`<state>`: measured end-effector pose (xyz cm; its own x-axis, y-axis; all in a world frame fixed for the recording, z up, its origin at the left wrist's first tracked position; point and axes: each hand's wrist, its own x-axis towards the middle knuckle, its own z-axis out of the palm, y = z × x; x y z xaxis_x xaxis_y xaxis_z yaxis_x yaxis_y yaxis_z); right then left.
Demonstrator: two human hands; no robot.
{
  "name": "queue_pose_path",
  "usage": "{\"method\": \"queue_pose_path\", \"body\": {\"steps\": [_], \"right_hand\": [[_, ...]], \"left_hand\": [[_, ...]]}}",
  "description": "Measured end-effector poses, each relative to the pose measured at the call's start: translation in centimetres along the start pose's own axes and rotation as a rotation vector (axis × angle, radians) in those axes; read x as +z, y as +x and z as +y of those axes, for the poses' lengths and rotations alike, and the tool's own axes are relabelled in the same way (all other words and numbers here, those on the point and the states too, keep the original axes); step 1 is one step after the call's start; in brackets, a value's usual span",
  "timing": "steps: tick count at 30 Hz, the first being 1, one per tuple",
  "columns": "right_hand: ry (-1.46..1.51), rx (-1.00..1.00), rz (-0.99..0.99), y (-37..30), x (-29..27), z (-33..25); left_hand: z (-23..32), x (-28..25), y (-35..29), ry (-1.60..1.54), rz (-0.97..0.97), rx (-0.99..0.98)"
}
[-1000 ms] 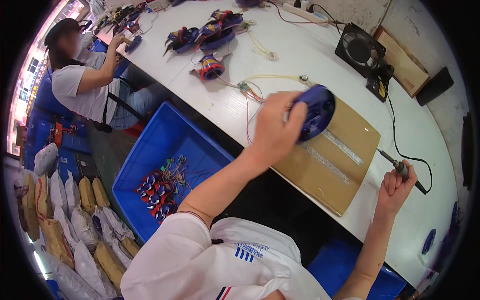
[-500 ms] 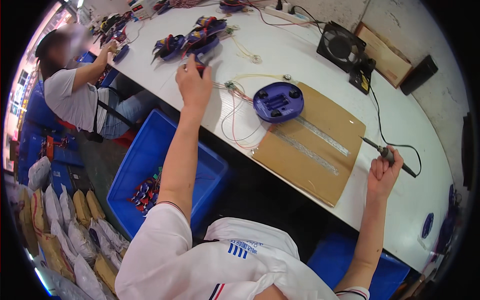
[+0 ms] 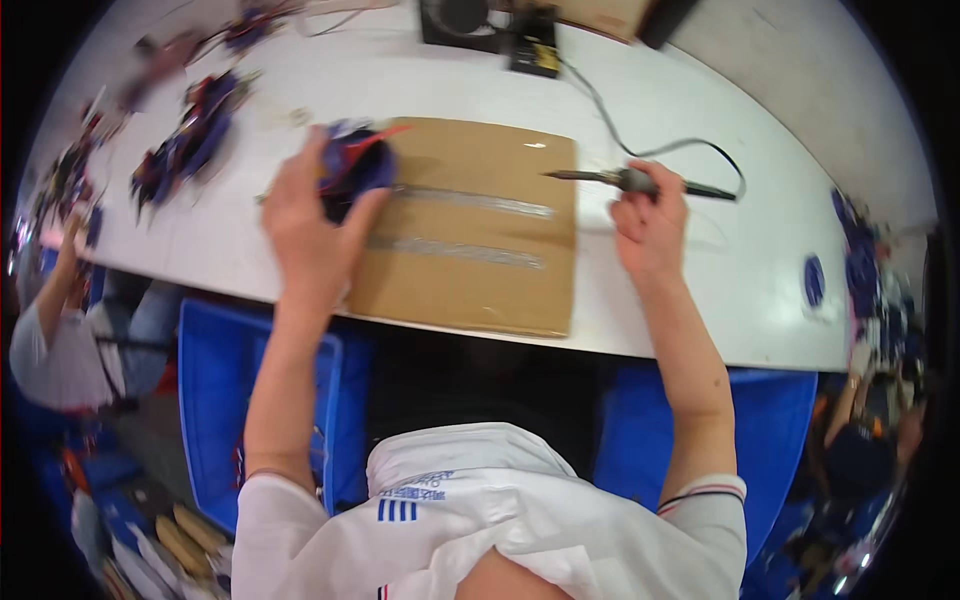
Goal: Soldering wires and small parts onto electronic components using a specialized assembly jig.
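At the left edge of a flat cardboard sheet (image 3: 470, 300), my left hand (image 3: 308, 235) is curled round a purple plastic housing (image 3: 375, 170). Red wires and a dark hollow show in the housing, blurred by motion. Whether another purple part lies beneath it is hidden. To the right of the cardboard, my right hand (image 3: 652, 215) grips a soldering iron (image 3: 636, 181) by its dark handle. The iron's thin tip points left, over the sheet's right side. Two strips of silvery tape run across the cardboard.
Purple housings with wires (image 3: 190, 140) lie at the table's left. A black fan (image 3: 460, 22) and a small black stand (image 3: 535, 45) are at the back. The iron's cord (image 3: 690, 142) loops behind my right hand. Blue bins (image 3: 215, 400) stand below the table edge. Other people sit on both sides.
My left hand has come from the pile of housings to the cardboard, with a purple housing in it. My right hand still holds the soldering iron, now more level. The view has turned right.
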<state>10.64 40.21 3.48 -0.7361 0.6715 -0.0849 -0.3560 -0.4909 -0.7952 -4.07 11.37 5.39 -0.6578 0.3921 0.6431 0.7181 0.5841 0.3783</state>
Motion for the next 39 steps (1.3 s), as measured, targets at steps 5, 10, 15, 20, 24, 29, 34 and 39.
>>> {"method": "queue_pose_path", "body": {"steps": [5,10,15,20,24,29,34,39], "right_hand": [[0.031,0.045,0.073,-0.5,1.4,-0.1],[0.053,0.054,-0.028,-0.4,1.4,0.9],[0.053,0.057,0.029,0.2,3.2,1.2],[-0.152,-0.059,0.129,3.6,-0.8,2.9],[0.032,0.155,-0.193,2.5,1.0,1.1],[-0.006,0.106,0.051,1.2,1.3,-0.1],[-0.303,-0.17,0.082,6.6,1.1,9.0],[-1.197,-0.101,-0.474,1.8,-2.3,-3.2]], "left_hand": [[-5.5,-0.1,1.2,0.102,0.021,-0.031],[-13.9,-0.8,3.5,0.415,0.063,-0.029],[-13.1,-2.1,10.7,0.58,0.369,0.076],[22.0,10.5,9.7,-0.595,-0.333,0.52],[37.7,19.6,6.0,-0.792,-0.604,0.911],[50.5,32.0,0.5,-0.577,-0.542,1.126],[54.2,35.5,-1.6,-0.546,-0.79,1.108],[49.8,33.0,2.0,-0.392,-1.023,1.148]]}}
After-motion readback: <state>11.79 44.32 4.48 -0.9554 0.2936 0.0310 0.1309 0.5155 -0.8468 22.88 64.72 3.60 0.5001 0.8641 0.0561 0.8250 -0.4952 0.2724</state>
